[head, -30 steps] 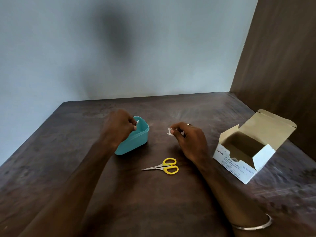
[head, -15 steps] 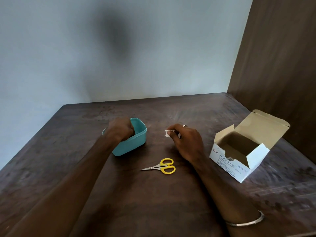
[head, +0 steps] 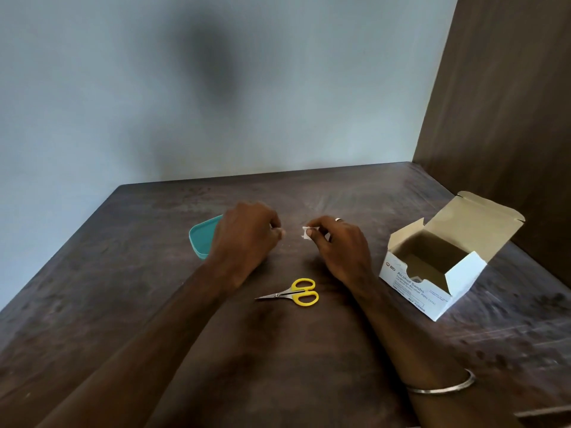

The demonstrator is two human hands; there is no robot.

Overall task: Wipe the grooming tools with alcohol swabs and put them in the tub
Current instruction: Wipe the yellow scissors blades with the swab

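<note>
A teal tub stands left of centre on the dark table, its right part hidden behind my left hand. That hand hovers just right of the tub with fingers loosely curled, and nothing shows in it. My right hand pinches a small white alcohol swab between thumb and fingers, a short gap from my left fingertips. Small scissors with yellow handles lie flat on the table in front of both hands, blades pointing left. The tub's inside is hidden.
An open white box of alcohol swabs stands at the right, lid flap raised. A grey wall closes the table's far edge and a dark wooden panel the right side.
My left hand held a small metal tool over the tub, dipped into the tub, then came out to the right toward my right hand with nothing visible in it. The right hand stayed put with the swab.
</note>
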